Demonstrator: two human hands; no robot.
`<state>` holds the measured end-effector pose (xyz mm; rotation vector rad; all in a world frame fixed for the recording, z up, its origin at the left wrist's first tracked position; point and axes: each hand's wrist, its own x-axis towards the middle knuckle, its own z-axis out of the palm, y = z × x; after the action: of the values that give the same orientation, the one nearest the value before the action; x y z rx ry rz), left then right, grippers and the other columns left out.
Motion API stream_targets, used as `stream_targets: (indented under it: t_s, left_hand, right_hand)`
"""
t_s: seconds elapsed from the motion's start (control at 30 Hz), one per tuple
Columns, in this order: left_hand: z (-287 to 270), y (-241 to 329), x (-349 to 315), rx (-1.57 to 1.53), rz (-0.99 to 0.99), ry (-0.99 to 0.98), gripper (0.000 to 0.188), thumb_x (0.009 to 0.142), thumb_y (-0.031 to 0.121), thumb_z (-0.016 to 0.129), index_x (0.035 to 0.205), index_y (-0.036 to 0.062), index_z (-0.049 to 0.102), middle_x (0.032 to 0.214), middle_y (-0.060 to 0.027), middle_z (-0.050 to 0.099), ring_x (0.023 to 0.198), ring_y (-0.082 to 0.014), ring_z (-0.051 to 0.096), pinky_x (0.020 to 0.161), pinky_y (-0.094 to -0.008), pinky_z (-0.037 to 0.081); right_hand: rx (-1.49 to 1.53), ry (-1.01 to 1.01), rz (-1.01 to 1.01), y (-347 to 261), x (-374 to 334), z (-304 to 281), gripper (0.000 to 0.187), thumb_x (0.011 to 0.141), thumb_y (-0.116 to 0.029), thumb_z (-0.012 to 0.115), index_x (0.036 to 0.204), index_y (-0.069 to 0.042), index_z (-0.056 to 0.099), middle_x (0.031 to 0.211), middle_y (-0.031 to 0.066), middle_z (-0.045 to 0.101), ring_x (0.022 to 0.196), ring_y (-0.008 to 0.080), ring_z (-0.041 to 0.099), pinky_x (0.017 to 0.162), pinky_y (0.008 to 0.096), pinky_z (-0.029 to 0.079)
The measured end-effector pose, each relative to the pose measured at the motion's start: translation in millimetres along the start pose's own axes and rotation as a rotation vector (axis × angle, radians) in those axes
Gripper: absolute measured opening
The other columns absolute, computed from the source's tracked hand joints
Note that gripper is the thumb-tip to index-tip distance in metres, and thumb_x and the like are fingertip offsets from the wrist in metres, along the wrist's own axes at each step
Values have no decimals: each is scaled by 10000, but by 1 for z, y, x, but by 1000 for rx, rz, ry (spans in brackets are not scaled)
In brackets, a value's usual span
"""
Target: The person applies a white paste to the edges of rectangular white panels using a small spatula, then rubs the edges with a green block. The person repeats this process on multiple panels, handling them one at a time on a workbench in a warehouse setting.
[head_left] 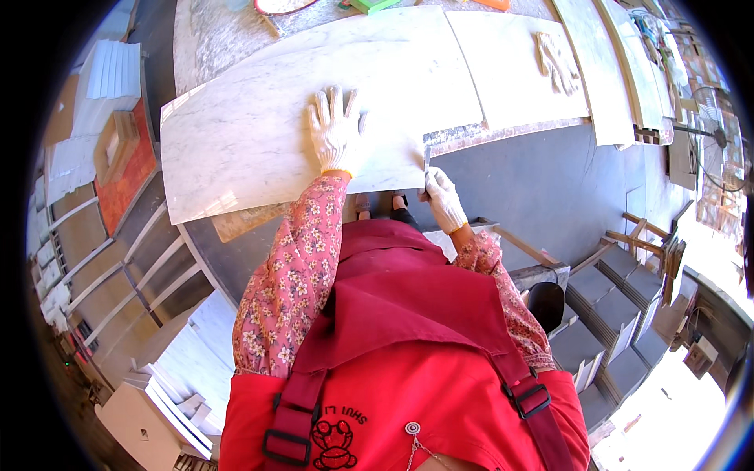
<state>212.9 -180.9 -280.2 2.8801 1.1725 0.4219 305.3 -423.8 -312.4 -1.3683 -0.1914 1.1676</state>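
A large white marble slab (251, 125) with faint grey veins lies in front of me. My left hand (336, 132), in a white knit glove, rests flat on its top with the fingers spread. At the slab's near right corner, my right hand (444, 198), also gloved, is closed around a narrow dark flat tool (426, 159). The tool stands along the slab's short right edge and seems to touch it. What kind of tool it is, I cannot make out. My right fingers partly hide its lower end.
A second white slab (514, 67) lies on the right, bearing a spare pair of gloves (558, 64). A green object (373, 5) sits at the far edge of the worktable (212, 47). Stacked grey tiles (624, 326) stand at lower right, near a black fan (716, 137). White slabs (110, 74) are piled at left.
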Motion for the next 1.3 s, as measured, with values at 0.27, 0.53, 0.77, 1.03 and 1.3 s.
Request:
stream_targets:
  t_s: [0.27, 0.53, 0.77, 1.03, 1.3]
  left_hand:
    - [2, -1, -3, -21, 29, 3, 521, 999, 478, 512, 1448, 214, 547, 1531, -172, 470, 1445, -426, 372, 1194, -587, 245]
    - [-1, -3, -1, 10, 33, 3, 513, 997, 473, 516, 1438, 214, 561, 1513, -169, 487, 1433, -421, 387, 1185, -583, 259]
    - [-6, -1, -1, 6, 24, -32, 517, 989, 469, 531, 1431, 205, 568, 1523, -173, 472, 1430, -423, 386, 1182, -582, 264]
    - [-21, 2, 4, -31, -23, -102, 513, 976, 455, 548, 1411, 185, 580, 1512, -177, 475, 1422, -430, 378, 1190, -577, 247]
    - [-34, 2, 17, -210, -4, -46, 506, 899, 373, 663, 1343, 138, 608, 1407, -205, 524, 1317, -473, 441, 1124, -607, 327]
  right_hand:
    - [-82, -335, 170, 11, -29, -27, 205, 1094, -245, 490, 1004, -89, 587, 833, -17, 600, 722, 81, 531, 715, 237, 461]
    - [-75, -97, 16, -5, 2, -3, 224, 1095, -247, 485, 990, -68, 569, 802, -12, 585, 701, 80, 519, 678, 246, 460]
    - [-256, -352, 203, -7, -35, -62, 205, 1065, -259, 543, 994, -77, 606, 816, -19, 583, 755, 97, 546, 747, 256, 480]
    - [-501, 126, -257, -126, 45, 8, 274, 1020, -94, 541, 1265, -25, 641, 763, 18, 590, 684, 83, 535, 638, 257, 463]
    - [-946, 228, -703, -220, 240, 153, 212, 978, -218, 577, 1151, -200, 698, 778, 125, 716, 697, 310, 702, 642, 419, 534]
